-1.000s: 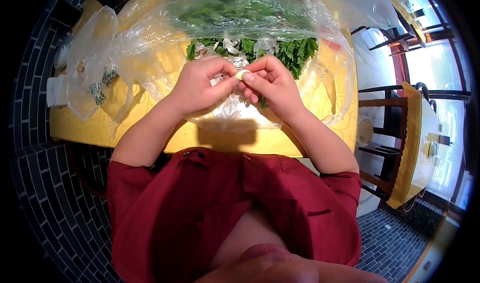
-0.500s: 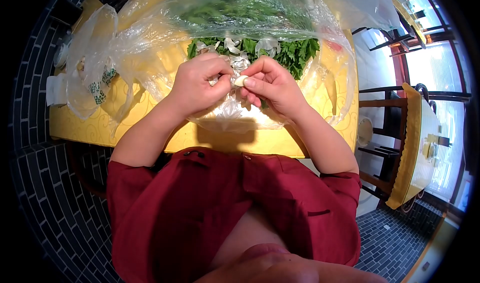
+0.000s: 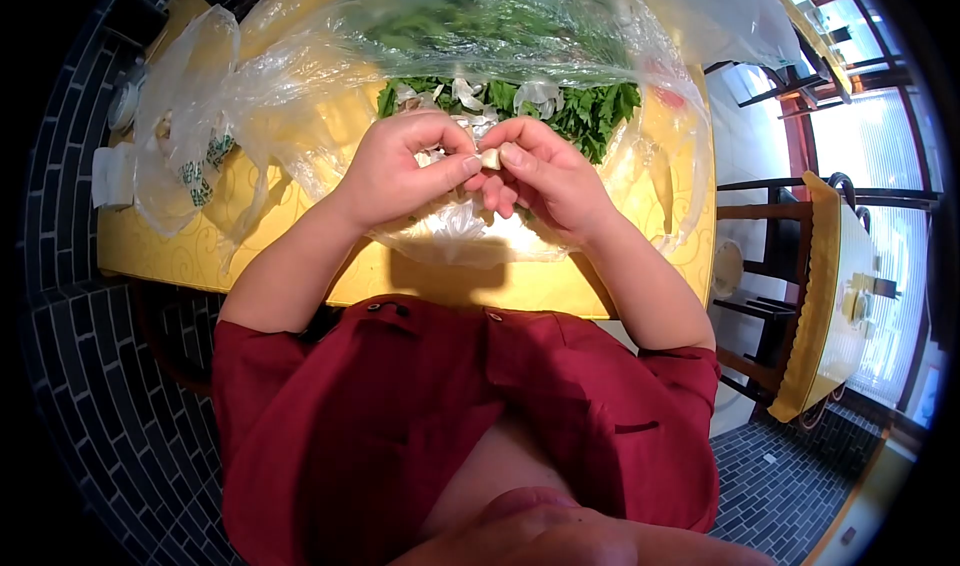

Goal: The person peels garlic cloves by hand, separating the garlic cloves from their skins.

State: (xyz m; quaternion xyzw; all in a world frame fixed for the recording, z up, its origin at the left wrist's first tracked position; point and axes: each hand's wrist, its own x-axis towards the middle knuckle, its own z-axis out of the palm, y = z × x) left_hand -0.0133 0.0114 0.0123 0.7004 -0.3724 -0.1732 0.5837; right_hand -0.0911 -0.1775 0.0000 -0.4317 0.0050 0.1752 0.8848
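Observation:
Between my two hands is a small pale garlic clove (image 3: 491, 159). My right hand (image 3: 548, 178) pinches it between thumb and fingers. The thumb and forefinger of my left hand (image 3: 412, 169) are pressed together at the clove's left end; whether they grip skin or the clove itself is too small to tell. Below and behind the hands, white papery peelings (image 3: 455, 218) lie on clear plastic. Green leafy stalks (image 3: 590, 116) stick out from under a clear plastic bag (image 3: 300, 61) just beyond my fingers.
A yellow patterned cloth covers the table (image 3: 160, 256). At the left lie another clear bag (image 3: 185, 116) with green print and a white box (image 3: 112, 176). Dark chairs (image 3: 765, 256) and a second table (image 3: 830, 296) stand to the right.
My left hand moved away from the clove slightly, then came back to it. The clove has turned in my right fingers and now points more upright.

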